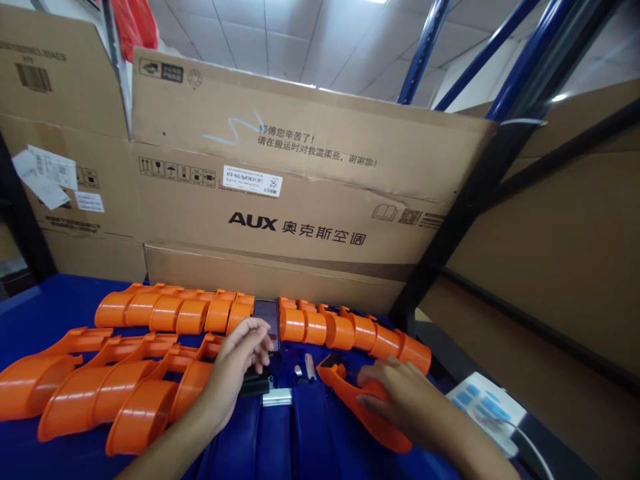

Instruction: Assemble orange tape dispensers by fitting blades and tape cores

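Observation:
My right hand is wrapped round an orange plastic scoop, tilted above the blue surface at the right, and hides part of its cup. The end of its handle points up and left. Over the middle, my left hand hangs with fingers loosely curled and apart; I see nothing in it. Behind its fingertips a dark phone leans upright. Similar orange scoops form a row at the back left, with another row at the back right. Larger-looking scoops lie at the front left.
A large cardboard sheet stands as a wall behind the blue tabletop. A black rack post rises at the right. A white box with a cable lies at right. Near the middle are a silver-edged piece and a small shiny packet.

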Available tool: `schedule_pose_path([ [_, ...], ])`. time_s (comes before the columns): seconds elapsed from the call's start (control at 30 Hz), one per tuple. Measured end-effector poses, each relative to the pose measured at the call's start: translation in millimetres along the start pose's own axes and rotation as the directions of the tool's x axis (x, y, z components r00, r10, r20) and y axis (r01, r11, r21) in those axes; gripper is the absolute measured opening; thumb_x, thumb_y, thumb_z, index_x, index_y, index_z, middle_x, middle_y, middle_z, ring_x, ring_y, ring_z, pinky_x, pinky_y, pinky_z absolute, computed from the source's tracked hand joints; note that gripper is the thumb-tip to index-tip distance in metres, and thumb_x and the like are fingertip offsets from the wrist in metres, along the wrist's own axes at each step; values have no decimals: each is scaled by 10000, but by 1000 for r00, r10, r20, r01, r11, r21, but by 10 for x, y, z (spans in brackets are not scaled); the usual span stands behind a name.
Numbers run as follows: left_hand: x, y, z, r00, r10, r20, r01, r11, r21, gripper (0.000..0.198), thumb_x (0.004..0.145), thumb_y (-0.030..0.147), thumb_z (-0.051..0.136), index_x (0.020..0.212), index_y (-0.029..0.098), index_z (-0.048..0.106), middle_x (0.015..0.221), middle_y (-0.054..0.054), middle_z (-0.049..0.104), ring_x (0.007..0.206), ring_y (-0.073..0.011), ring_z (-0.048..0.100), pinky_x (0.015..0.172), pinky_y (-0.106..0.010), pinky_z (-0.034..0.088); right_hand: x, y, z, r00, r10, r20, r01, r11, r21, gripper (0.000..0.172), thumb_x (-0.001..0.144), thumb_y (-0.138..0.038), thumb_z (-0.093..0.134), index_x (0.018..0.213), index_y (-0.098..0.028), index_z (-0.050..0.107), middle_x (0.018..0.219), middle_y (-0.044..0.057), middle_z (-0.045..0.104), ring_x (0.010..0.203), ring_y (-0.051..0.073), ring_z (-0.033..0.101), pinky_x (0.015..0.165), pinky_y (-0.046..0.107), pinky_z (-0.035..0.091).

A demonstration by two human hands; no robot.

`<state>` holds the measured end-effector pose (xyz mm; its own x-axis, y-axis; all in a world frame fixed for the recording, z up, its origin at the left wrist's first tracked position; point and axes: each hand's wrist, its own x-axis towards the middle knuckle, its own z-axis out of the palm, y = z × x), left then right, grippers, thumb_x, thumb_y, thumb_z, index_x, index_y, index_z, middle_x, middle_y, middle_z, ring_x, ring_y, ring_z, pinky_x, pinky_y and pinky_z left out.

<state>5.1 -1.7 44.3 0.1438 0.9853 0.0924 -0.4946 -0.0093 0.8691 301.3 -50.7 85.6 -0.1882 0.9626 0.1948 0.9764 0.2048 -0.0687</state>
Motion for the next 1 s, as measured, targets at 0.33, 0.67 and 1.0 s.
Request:
schedule_pose_path([
  [0.33,-45,8,19,992,38,117,-52,991,121,216,897,367,693,1022,199,748,911,-74,743,810,-188,654,752,-284,479,-110,-462,-743,959,-106,-263,115,993,19,276,901,-557,611,941,-323,752,886,85,697,763,278,636,682,435,509],
  [0.67,-94,1,68,998,-16,-56,3,976,-219,372,784,387,836,1110,224,761,1185,-71,758,1216,-276,630,1017,-339,486,278,-1472,-359,927,-203,-316,274,941,199,284,930,-465,617,1060,-218,669,1042,119,676,989,320,624,882,479,493],
  [1.0,-47,2,47,976,-5,-216,-30,987,-157,375,755,463,816,1052,236,784,1180,-70,773,1279,-328,605,1101,-433,442,700,-1123,29,979,-170,-110,192,609,770,255,1018,-368,502,848,-204,597,735,-6,606,683,160,571,622,259,429],
])
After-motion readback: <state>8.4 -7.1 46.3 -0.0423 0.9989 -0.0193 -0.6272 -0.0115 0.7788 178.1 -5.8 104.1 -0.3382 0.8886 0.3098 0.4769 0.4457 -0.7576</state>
